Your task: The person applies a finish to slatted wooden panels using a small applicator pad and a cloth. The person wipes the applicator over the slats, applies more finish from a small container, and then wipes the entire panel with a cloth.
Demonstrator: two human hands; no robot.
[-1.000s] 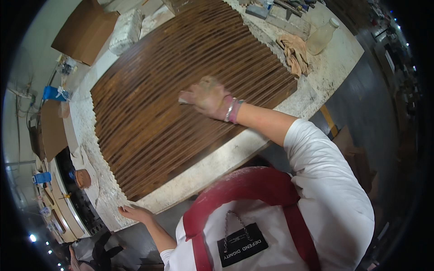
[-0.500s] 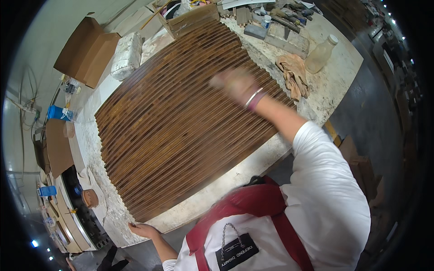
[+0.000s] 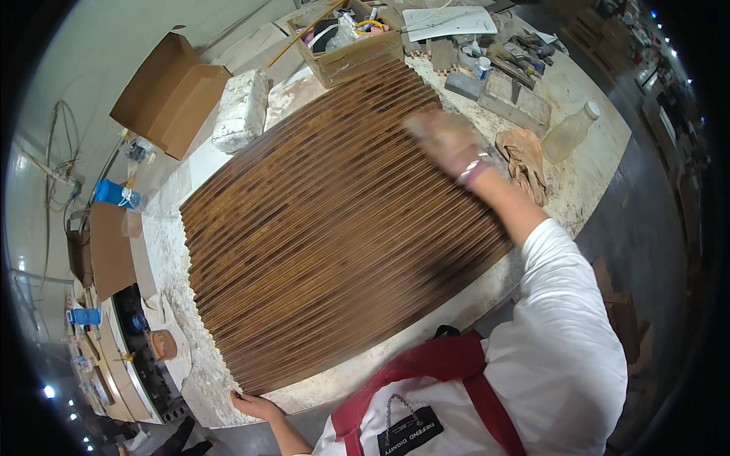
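A large brown wooden panel [image 3: 304, 251] with many parallel ribs lies tilted across the white-stained worktable [image 3: 209, 365]. My right hand [image 3: 450, 143], smeared by motion, is over the panel's far right part with a bracelet at the wrist. A pale patch shows at its fingertips, too blurred to tell whether it is something held. Down at the near left corner, my left hand [image 3: 257, 406] grips the panel's edge; some of its fingers are hidden. Close to my right hand lies a crumpled tan cloth [image 3: 523, 161].
A clear bottle [image 3: 572, 133], a grey block [image 3: 517, 102] and several hand tools [image 3: 513, 64] lie along the far right. Behind the panel are a filled cardboard box [image 3: 353, 64], a white wrapped bundle [image 3: 241, 110] and an open carton [image 3: 171, 95]. A round brown container [image 3: 162, 345] stands left.
My right hand has moved over the panel toward its far right edge. The whole scene has shifted slightly right and down in view. My left hand stays at the near left corner.
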